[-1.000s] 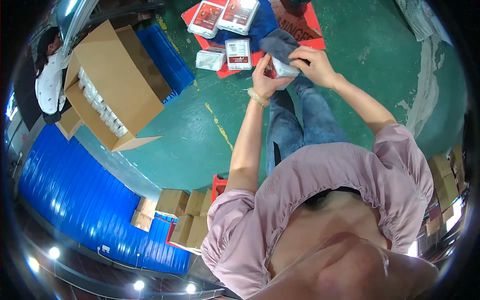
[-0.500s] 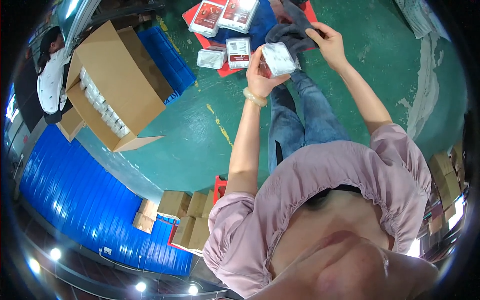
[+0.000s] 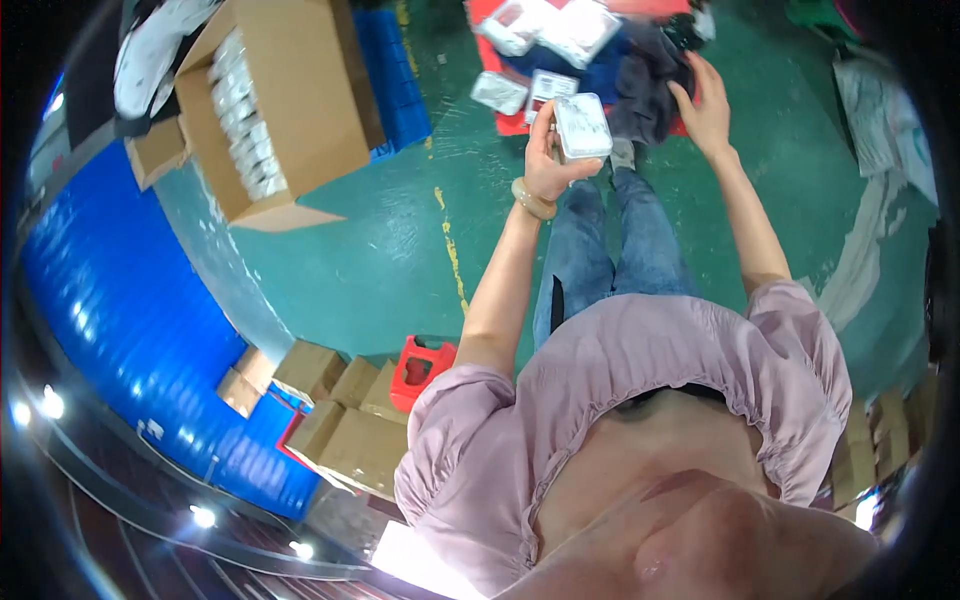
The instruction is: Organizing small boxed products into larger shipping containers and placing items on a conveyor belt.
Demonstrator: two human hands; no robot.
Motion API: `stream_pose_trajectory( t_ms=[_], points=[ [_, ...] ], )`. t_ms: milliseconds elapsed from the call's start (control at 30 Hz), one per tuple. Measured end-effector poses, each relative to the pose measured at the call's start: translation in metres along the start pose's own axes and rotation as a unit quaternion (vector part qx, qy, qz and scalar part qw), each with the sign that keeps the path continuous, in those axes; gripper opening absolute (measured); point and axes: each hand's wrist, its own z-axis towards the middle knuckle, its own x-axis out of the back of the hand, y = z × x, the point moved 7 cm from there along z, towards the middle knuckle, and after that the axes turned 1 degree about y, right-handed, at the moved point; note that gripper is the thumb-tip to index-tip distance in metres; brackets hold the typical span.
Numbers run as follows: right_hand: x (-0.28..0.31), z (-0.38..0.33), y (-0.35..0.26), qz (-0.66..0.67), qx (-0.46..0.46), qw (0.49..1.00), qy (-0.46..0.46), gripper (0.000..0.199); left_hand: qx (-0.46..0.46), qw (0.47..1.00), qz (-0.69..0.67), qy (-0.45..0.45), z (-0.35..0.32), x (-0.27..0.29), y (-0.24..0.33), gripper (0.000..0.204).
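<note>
So, clear box [image 3: 583, 122] in left hand [image 3: 549, 170], grey cloth [image 3: 643, 95] beside right hand [image 3: 708, 112].

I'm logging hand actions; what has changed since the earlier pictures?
The right hand has drawn the grey cloth rightward off the clear box and now appears to have let go. The box has turned its pale face toward the camera. The left hand still holds it; other packs stay on the red surface.

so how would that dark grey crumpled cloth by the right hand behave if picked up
The dark grey crumpled cloth would likely hang floppy, given its loose folds. Its slumped, uneven heap suggests it probably won't roll or break.
</note>
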Motion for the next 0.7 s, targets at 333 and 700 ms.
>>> stream_pose_trajectory(
  t_ms=[333, 700],
  points=[
    [-0.049, -0.047, -0.157, 0.145, 0.057, 0.98, -0.126, 0.026, -0.189, 0.905, 0.355, 0.139, -0.048, 0.167, 0.179, 0.097],
    [-0.211, -0.069, -0.298, 0.23, -0.087, 0.922, -0.299, 0.015, -0.186, 0.805, 0.313, 0.469, -0.059, 0.589, 0.357, 0.091]
  ],
)
